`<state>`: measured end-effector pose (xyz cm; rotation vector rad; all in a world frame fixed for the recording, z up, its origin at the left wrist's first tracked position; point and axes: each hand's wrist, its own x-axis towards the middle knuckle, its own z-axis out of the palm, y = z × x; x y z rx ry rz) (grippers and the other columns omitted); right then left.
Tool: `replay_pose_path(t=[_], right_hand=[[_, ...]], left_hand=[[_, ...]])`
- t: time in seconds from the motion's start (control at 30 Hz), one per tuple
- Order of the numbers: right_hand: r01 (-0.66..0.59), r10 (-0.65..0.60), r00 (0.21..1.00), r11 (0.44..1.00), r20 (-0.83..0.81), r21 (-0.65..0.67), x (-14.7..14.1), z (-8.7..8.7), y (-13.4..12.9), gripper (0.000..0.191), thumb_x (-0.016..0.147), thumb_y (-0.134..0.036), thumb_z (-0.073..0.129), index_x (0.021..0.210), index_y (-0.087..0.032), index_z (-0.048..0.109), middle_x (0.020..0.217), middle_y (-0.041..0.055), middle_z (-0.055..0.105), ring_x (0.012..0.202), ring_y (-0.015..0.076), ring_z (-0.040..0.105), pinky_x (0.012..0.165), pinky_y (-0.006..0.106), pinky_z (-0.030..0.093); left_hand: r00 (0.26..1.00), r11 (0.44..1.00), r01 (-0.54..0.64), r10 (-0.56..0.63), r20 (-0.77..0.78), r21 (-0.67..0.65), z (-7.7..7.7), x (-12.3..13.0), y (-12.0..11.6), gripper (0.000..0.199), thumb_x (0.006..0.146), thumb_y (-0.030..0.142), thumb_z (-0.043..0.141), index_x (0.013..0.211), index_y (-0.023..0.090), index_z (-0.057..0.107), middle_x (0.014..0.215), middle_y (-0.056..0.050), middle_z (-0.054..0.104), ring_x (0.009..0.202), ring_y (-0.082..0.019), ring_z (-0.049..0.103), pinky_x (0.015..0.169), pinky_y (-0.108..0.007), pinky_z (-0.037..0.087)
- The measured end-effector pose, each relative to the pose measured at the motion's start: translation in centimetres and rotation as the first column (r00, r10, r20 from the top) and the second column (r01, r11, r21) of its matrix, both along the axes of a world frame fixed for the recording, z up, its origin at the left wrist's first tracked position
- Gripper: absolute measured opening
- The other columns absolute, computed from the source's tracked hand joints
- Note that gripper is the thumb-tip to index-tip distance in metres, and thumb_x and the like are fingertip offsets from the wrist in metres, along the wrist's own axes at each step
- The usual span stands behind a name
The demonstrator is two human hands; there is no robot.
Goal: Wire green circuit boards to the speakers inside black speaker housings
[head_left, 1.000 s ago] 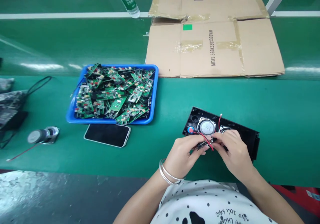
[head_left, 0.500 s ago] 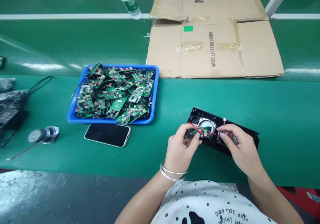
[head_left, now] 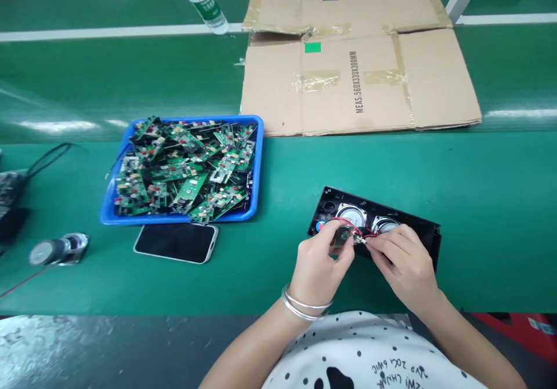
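My left hand [head_left: 321, 255] is closed on a small green circuit board [head_left: 343, 236], pinched between thumb and fingers. My right hand [head_left: 407, 264] pinches the white plug of a red wire [head_left: 372, 234] at the board's right end; whether the plug is seated there I cannot tell. Under both hands lies a black speaker housing [head_left: 413, 229] on the green table. Two round speakers with metal frames sit in it, a left speaker [head_left: 351, 216] and a right speaker [head_left: 385, 225], the latter partly covered by my right fingers.
Left of my hands stands a blue tray [head_left: 260, 168] heaped with circuit boards. A phone [head_left: 176, 243] lies in front of it, and loose speakers [head_left: 58, 250] farther left. Flattened cardboard [head_left: 361, 87] lies at the back beside a water bottle [head_left: 202, 3].
My right hand has moved from the right speaker to the board's end and brought a wire plug there. The board has turned slightly in my left hand. The whole view has shifted a little.
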<state>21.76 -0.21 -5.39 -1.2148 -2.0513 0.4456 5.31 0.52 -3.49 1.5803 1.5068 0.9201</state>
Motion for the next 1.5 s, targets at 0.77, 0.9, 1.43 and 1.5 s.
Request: replay_pose_path(t=[0.77,0.9,1.43,1.5], right_hand=[[-0.045,0.046,0.991,0.999,0.123,-0.009,-0.9,0.3,0.3,0.019,0.090,-0.007,0.051,0.076,-0.009,0.062,0.069,0.0058,0.059,0.066,0.0161,0.045,0.062,0.030,0.034],[-0.052,0.051,0.989,0.999,0.141,0.003,-0.8,0.3,0.3,0.018,0.091,-0.007,0.051,0.077,-0.010,0.063,0.068,0.0054,0.059,0.066,0.0160,0.045,0.063,0.029,0.034],[0.046,-0.051,0.999,0.975,-0.013,-0.219,-0.8,-0.6,0.2,0.017,0.093,-0.018,0.051,0.108,-0.013,0.056,0.073,0.0016,0.063,0.065,0.0161,0.053,0.059,0.028,0.043],[0.031,-0.035,0.999,0.975,-0.016,-0.219,-0.8,-0.6,0.3,0.018,0.093,-0.019,0.050,0.108,-0.013,0.057,0.074,0.0023,0.064,0.066,0.0166,0.053,0.059,0.029,0.044]], left_hand=[[0.981,0.987,0.142,-0.130,-0.147,0.079,-0.2,0.1,0.3,0.017,0.083,0.008,0.051,0.096,0.012,0.061,0.086,-0.007,0.071,0.074,-0.018,0.068,0.062,-0.025,0.056],[0.977,0.987,0.150,-0.140,-0.159,0.054,-0.1,0.0,0.7,0.018,0.083,0.009,0.051,0.098,0.013,0.061,0.081,-0.005,0.070,0.067,-0.016,0.066,0.059,-0.023,0.055],[0.984,0.983,0.174,-0.171,0.053,-0.060,0.0,-0.7,0.6,0.018,0.084,0.009,0.050,0.092,0.017,0.064,0.084,-0.004,0.070,0.069,-0.015,0.068,0.062,-0.023,0.057],[0.986,0.985,0.166,-0.165,0.037,-0.048,0.0,-0.7,0.5,0.018,0.084,0.009,0.049,0.093,0.016,0.063,0.084,-0.005,0.069,0.070,-0.015,0.068,0.061,-0.023,0.057]])
